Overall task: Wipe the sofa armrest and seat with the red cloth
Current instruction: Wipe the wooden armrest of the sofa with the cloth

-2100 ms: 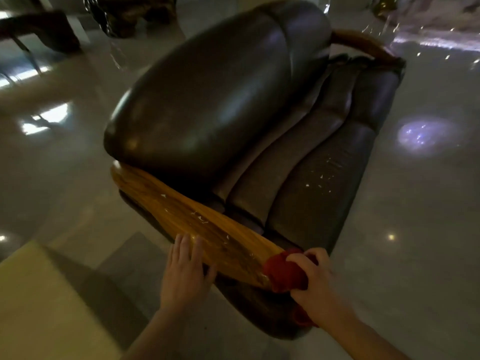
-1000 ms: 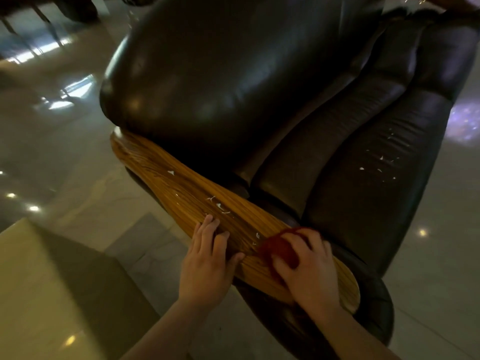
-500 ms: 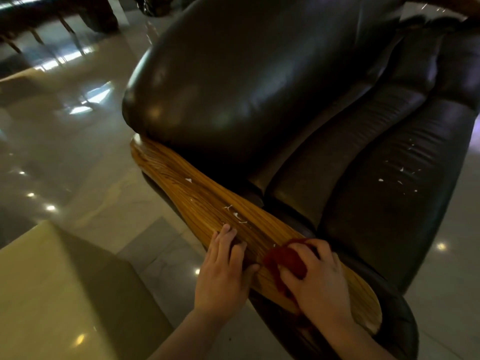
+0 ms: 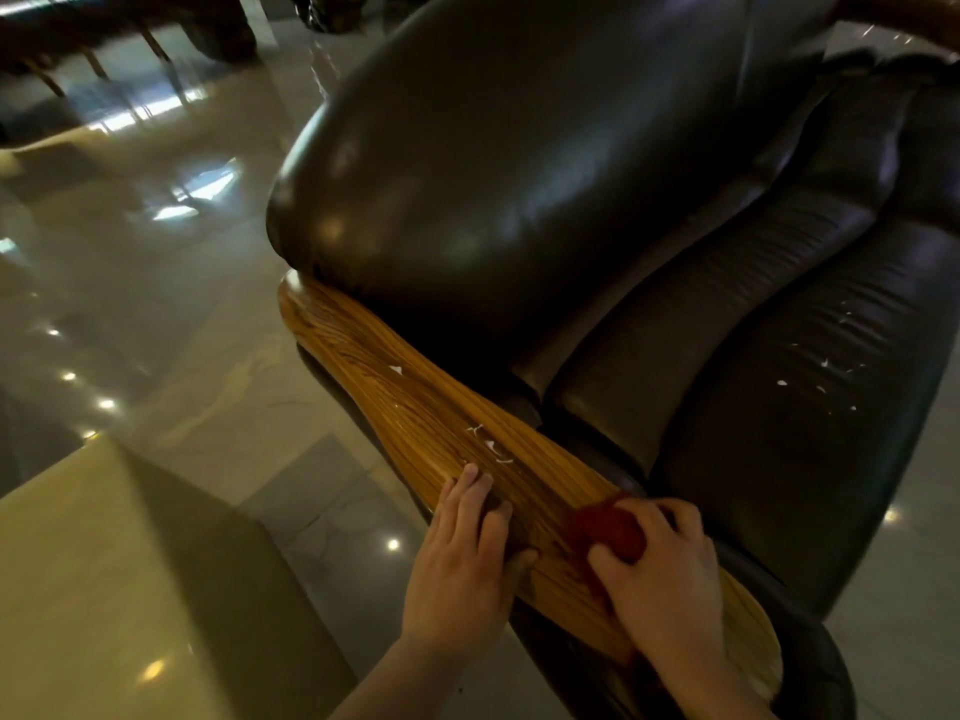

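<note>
A dark leather sofa fills the frame, with a long wooden armrest point(image 4: 415, 407) running from the middle left to the bottom right. White flecks lie on the armrest just beyond my fingers and on the seat cushion point(image 4: 810, 407) at the right. My right hand point(image 4: 665, 579) presses the bunched red cloth point(image 4: 608, 527) onto the armrest near its front end. My left hand point(image 4: 467, 558) lies flat on the armrest's outer edge, fingers together, holding nothing.
A pale table corner point(image 4: 104, 589) stands at the lower left, close to the armrest. Glossy tiled floor point(image 4: 182, 314) surrounds the sofa. Dark furniture legs point(image 4: 93, 59) show at the top left. The bulging backrest point(image 4: 519, 163) overhangs the armrest's far end.
The red cloth under my right hand has slid from the armrest's front tip up along the wood toward the flecks. My left hand has stayed flat beside it, edging up with it.
</note>
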